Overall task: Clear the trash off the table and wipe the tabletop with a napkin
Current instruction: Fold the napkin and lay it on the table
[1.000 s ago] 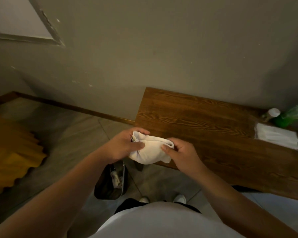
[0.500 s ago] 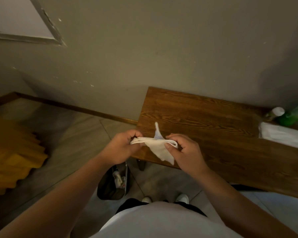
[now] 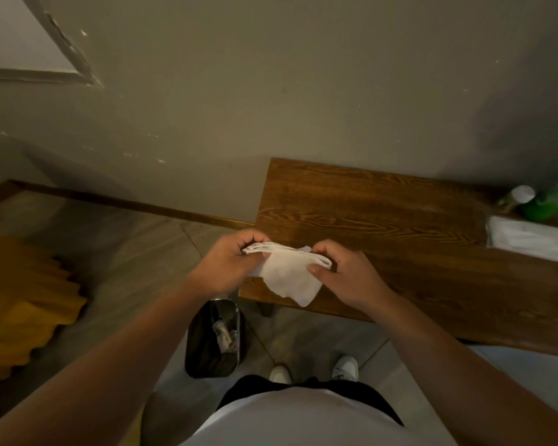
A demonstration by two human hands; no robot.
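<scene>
Over the near left corner of the table (image 3: 384,214), two hands hold a white napkin (image 3: 290,276) up in the air. The left hand (image 3: 229,265) pinches the napkin's left end, with its fingers curled over the top fold and the thumb under it. The right hand (image 3: 345,275) pinches the right end, with the thumb pressed on the front of the napkin and the fingers curled behind it. The napkin is folded along its top edge, and a loose flap hangs down between the hands to a soft point. It hangs over the table's front edge, and I cannot tell if it touches the wood.

The table is dark brown wood and its back edge is against the gray wall (image 3: 303,91). At the far right end of the table lies a flat white pack (image 3: 529,239). Just behind the pack, by the wall, a green bottle (image 3: 551,201) lies next to a small thing with a white cap (image 3: 517,196).

On the floor (image 3: 136,252), under the left hand and beside the table's left end, stands a dark trash bin (image 3: 213,341) with some pale bits inside. Near the bin are two white shoes (image 3: 345,366). Something yellow (image 3: 20,300) sits on the floor far to the left.
</scene>
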